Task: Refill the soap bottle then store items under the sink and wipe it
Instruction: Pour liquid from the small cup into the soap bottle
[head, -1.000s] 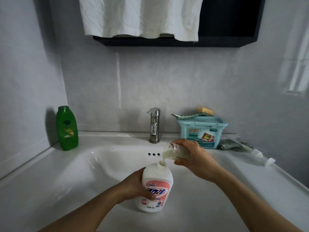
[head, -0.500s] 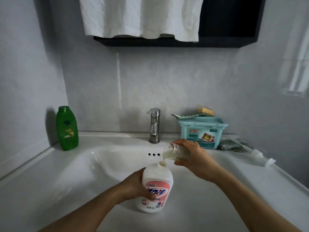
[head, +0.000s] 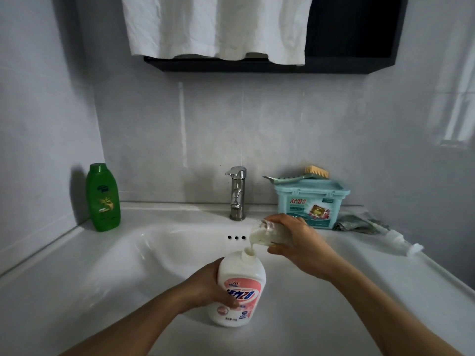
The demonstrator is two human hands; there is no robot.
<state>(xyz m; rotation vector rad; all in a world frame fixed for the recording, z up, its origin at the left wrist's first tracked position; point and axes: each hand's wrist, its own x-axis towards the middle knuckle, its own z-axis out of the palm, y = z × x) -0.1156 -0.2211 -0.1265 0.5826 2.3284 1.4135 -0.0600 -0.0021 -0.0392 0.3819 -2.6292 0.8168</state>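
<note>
Little changed: white soap (head: 253, 244) kept running from the tilted cup (head: 259, 233) into the soap bottle (head: 241, 278), lower centre.

Sink (head: 159, 253), centre: blocked. The soap bottle (head: 240, 286) stands upright on the near side, with the left hand (head: 208, 286) gripping its side. The right hand (head: 300, 242) holds a tilted container (head: 262, 232) just above the neck. Both forearms cross the near rim, and a wedge of bare sink lies between them.

Left half: open from the left forearm out to the green bottle (head: 103, 199) in the back left corner.

Back ledge: tap (head: 237, 194) at centre, with an open gap between it and the green bottle. Right of the tap is a box (head: 309, 204) with a brush (head: 313, 172) on its lid, close behind the right hand.

Right ledge: cloth (head: 356, 223) and pump (head: 398, 241) lie along the wall, with a bare strip nearer the rim.

Overhead: a towel (head: 218, 24) hangs in front of a cabinet (head: 359, 34), well above the tap.
</note>
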